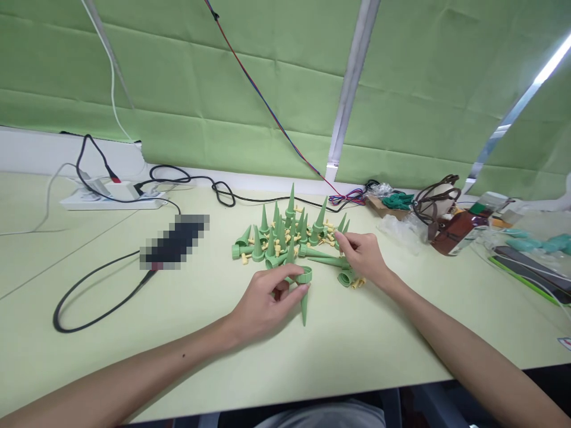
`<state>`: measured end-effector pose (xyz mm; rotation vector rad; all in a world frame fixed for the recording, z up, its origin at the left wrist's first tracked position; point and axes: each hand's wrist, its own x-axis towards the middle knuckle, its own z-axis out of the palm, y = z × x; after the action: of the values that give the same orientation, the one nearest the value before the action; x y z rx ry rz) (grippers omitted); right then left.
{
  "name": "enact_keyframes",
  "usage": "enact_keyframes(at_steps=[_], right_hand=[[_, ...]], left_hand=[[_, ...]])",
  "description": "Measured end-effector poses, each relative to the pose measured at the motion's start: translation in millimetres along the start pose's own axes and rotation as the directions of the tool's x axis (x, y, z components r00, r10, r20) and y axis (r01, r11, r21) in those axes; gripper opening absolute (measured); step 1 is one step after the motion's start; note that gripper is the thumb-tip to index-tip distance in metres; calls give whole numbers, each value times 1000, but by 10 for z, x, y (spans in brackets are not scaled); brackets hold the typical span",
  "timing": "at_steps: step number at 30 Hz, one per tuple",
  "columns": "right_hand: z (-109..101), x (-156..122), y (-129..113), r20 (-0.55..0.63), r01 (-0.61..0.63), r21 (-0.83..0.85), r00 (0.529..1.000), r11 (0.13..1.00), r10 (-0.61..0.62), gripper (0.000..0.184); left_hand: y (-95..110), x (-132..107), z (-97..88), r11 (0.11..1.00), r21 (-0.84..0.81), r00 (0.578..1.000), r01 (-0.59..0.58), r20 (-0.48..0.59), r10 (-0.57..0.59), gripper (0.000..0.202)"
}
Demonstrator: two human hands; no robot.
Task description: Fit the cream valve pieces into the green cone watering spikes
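My left hand (270, 297) pinches a green plastic plant-watering spike (304, 306) near its threaded collar, open end up and point down, above the table. At the right side of a heap of similar green spikes (270, 244) is my right hand (363, 254). Its thumb and fingertips are pressed together; what they grip, if anything, I cannot make out. Small yellow valve pieces (245, 259) lie scattered among the spikes. Some spikes stand upright on their wide ends, while others lie flat. One open threaded collar (345, 278) faces me below my right hand.
A black phone-like device (173, 241), blurred, lies on the left with a cable. Behind it is a white power strip (113, 199). To the right are clear plastic bags (404, 232), a brown bottle (461, 232) and a dark flat object (530, 267). Black cable (267, 199) runs along the wall.
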<state>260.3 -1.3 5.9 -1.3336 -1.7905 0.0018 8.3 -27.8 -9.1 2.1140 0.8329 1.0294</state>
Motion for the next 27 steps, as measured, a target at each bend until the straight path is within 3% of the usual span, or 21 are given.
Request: enact_keyframes(at_steps=[3, 7, 10, 13, 17, 19, 24, 27], right_hand=[[-68, 28, 8, 134, 13, -5, 991, 1000, -13, 58], [-211, 96, 7, 360, 28, -158, 932, 987, 31, 50], [-364, 156, -24, 525, 24, -238, 844, 971, 108, 36], [-518, 189, -78, 614, -12, -296, 764, 955, 200, 38], [-623, 172, -144, 736, -1, -406, 592, 914, 328, 60], [-618, 160, -163, 751, 17, -458, 541, 889, 377, 66], [-544, 187, -148, 792, 26, -433, 488, 901, 367, 63], [-496, 199, -136, 808, 43, -377, 504, 925, 306, 57]], left_hand=[[-18, -7, 1, 1000, -1, 1000, -7, 1, 7, 18], [-32, -10, 10, 1000, -2, 999, -31, -19, 31, 18], [-15, -11, 6, 999, 5, 998, -52, -27, 52, 17], [4, -15, -5, 998, 5, 997, -62, -34, 62, 17], [13, -16, -14, 999, 10, 998, -52, -31, 52, 17], [12, -16, -14, 999, 14, 998, -51, -29, 51, 17], [8, -22, -12, 999, 19, 999, -42, -23, 43, 19], [12, -21, -10, 999, 20, 999, -28, -24, 28, 19]])
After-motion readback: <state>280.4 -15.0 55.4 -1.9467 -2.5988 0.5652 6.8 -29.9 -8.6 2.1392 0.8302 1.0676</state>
